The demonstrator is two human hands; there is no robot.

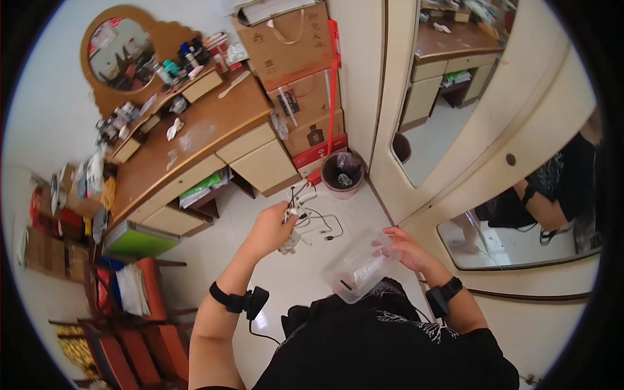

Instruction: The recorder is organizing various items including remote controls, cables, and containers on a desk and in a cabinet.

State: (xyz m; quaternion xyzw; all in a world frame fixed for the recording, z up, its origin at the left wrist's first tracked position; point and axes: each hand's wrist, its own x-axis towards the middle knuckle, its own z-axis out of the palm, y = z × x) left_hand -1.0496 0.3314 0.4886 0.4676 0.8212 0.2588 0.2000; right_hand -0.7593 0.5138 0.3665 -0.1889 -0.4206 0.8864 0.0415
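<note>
A tangle of cables (292, 214) is gripped in my left hand (269, 229), between thumb and fingers. Dark and pale cords (329, 222) with plugs spread out just beyond that hand; whether they hang or lie on the floor I cannot tell. Under the left fingers shows a crumpled, translucent piece (290, 243), too blurred to name. My right hand (408, 249) holds a clear plastic box (341, 273) by its far right end, tilted in front of my body. Inside the box is a small dark item (345, 284) and something whitish.
A lined waste bin (342, 170) stands by the stacked cardboard boxes (297, 53). On the left runs a wooden dressing table (204, 131) with a round mirror (122, 53). Mirrored wardrobe doors (487, 180) rise close on my right. A red-seated chair (156, 282) stands lower left.
</note>
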